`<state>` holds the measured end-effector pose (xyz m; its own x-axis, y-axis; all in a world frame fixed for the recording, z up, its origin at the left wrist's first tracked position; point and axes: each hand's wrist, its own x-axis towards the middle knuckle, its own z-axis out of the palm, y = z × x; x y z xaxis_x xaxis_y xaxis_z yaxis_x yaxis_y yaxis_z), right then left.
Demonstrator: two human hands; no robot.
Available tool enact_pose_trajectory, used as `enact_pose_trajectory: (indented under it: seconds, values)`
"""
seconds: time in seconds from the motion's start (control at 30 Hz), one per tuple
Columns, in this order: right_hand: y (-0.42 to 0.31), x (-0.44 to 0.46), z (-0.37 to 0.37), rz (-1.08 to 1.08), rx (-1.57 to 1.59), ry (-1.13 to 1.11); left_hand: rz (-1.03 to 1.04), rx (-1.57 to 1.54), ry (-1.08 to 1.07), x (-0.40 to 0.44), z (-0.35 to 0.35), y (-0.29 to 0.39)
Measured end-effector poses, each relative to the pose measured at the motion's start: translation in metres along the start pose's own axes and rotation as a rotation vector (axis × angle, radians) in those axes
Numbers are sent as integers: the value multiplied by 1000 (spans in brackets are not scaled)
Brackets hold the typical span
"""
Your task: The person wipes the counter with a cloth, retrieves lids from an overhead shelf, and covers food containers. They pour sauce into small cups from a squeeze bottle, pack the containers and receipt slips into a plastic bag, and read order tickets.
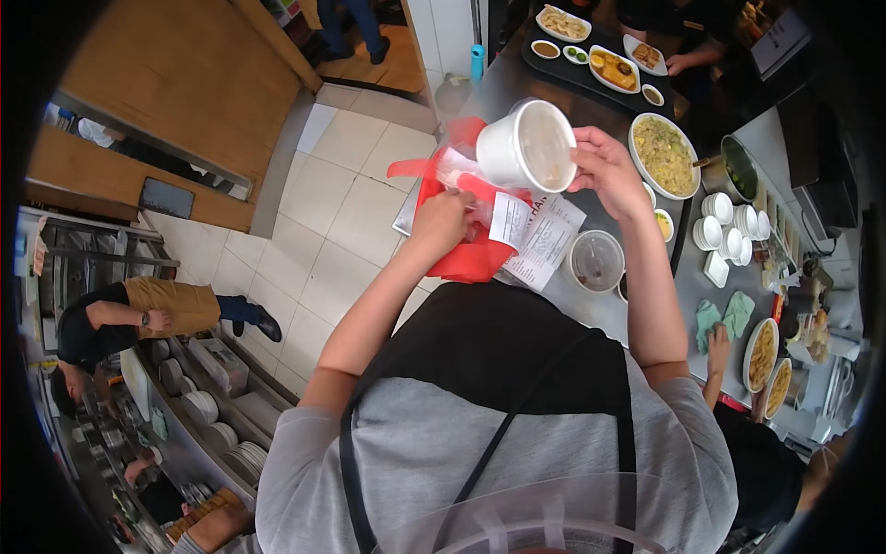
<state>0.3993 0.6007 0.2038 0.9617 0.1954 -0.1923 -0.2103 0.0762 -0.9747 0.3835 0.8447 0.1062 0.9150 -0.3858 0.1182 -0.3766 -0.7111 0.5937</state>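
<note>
My right hand (611,174) is closed on the side of a white takeaway tub (503,152) with a clear lid, tilted and held above a red plastic bag (468,263). My left hand (443,226) grips the bag near its opening, fingers partly hidden by the plastic. Pale wrapped items (454,164) show in the bag's mouth. A small white receipt (509,220) hangs on the bag's front. Beside it lies a printed paper (544,245) with another slip. To the right, a clear-lidded round container (596,261) rests on the metal counter.
At the upper right are a dark tray (580,74) with plated food and a large oval dish of fried rice (664,157). Stacked white bowls (720,226) and green cloths (724,317) lie farther right, near a co-worker's hand (718,349). Another person (138,319) stands at the left.
</note>
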Motion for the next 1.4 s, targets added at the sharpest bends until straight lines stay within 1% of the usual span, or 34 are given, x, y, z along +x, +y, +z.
enact_pose_trajectory:
  seconds: [0.07,0.13,0.2,0.23,0.27,0.33,0.37,0.43,0.47,0.53,0.6,0.63,0.67,0.73,0.77,0.83,0.87,0.9,0.93,0.97,1.03,1.07,1.1,1.17,1.2,1.23,1.27,1.3,1.33,1.37,1.4]
  values:
    - [1,-4,-9,-16,16,20,6,-25,-20,2,18,-11]
    - [-3,-15,-20,-55,25,90,21,-48,-42,9,12,-8]
    - [-2,-26,-38,-63,37,135,-8,-154,-30,10,-11,-12]
    - [-2,-33,-47,-89,46,173,-37,-181,-64,14,-23,-11]
    - [-2,-39,-55,-116,55,212,-7,-296,-72,16,-35,-5]
    - [-2,-52,-70,-134,72,281,100,-360,-114,29,-58,6]
    - [-1,-58,-77,-142,77,320,107,-364,-126,36,-68,19]
    - [0,-70,-91,-152,90,393,-75,-653,-217,54,-86,42]
    - [0,-76,-94,-152,89,404,-70,-656,-226,65,-87,49]
    - [0,-86,-100,-150,42,530,52,-733,-200,93,-81,63]
    - [4,-94,-106,-141,19,576,-6,-739,-245,118,-68,82]
    - [8,-97,-108,-145,-33,614,161,-451,-161,132,-55,87]
    - [12,-100,-110,-149,-85,654,284,-463,-177,154,-26,74]
    - [25,-104,-116,-135,-84,680,89,-801,-268,170,11,82]
    - [34,-105,-120,-109,-79,671,94,-802,-276,176,28,84]
    - [44,-108,-122,-73,-57,660,49,-472,-267,181,53,85]
    - [44,-110,-121,-72,-54,662,50,-470,-271,179,60,81]
    - [44,-112,-120,-60,-65,652,91,-317,-197,175,63,79]
    - [43,-113,-120,-46,-77,638,127,-164,-123,167,64,78]
    - [40,-112,-119,-45,-73,631,226,-236,-11,157,59,68]
    - [31,-110,-115,-57,-34,521,-30,65,-276,119,-8,85]
    - [26,-103,-109,-54,-30,510,-67,140,-425,98,-32,82]
    - [20,-93,-99,-63,-8,429,-107,213,-574,76,-49,76]
    - [16,-65,-71,-59,53,258,154,213,-600,28,-49,45]
    - [21,-47,-54,-52,58,178,135,214,-593,1,-42,33]
    - [24,-30,-33,-41,23,88,279,274,-485,-23,-34,23]
    - [32,-12,-15,-7,52,-51,424,336,-376,-36,-32,18]
    - [50,9,3,9,-41,-128,410,340,-368,-36,-42,26]
    - [73,28,17,30,-99,-223,248,358,-569,-34,-56,42]
    - [75,41,32,117,-230,-329,83,370,-766,-34,-66,50]
    - [84,54,43,170,-381,-425,72,370,-759,-39,-67,46]
